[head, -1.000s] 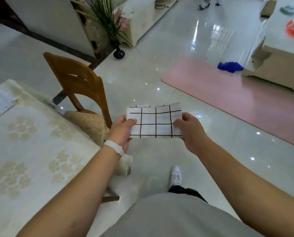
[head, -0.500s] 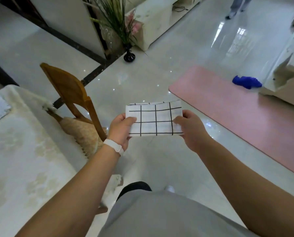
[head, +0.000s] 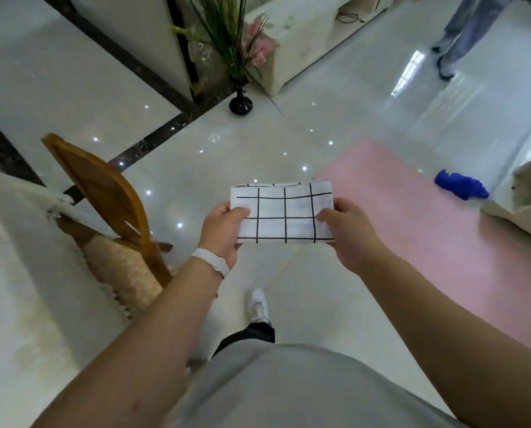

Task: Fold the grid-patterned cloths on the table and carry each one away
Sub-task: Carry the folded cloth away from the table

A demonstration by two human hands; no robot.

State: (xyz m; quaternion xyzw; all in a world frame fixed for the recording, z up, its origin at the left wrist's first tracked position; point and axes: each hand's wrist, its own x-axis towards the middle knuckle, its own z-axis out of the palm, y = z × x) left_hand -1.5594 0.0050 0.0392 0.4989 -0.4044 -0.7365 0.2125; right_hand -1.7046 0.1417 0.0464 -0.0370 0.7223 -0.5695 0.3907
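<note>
Head view | left hand [head: 222,234], right hand [head: 349,234] outstretched | fingers pinch folded cloth [head: 284,216] ends

I can read no text, label, brand or number anywhere in my view. The white folded cloth with black grid lines [head: 284,216] shows only its pattern, and the white band on the left wrist [head: 210,264] looks unmarked.

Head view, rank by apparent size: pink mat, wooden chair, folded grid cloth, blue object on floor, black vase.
1. pink mat
2. wooden chair
3. grid cloth, held near the camera, so it looks bigger than it is
4. blue object
5. black vase, body only
</note>
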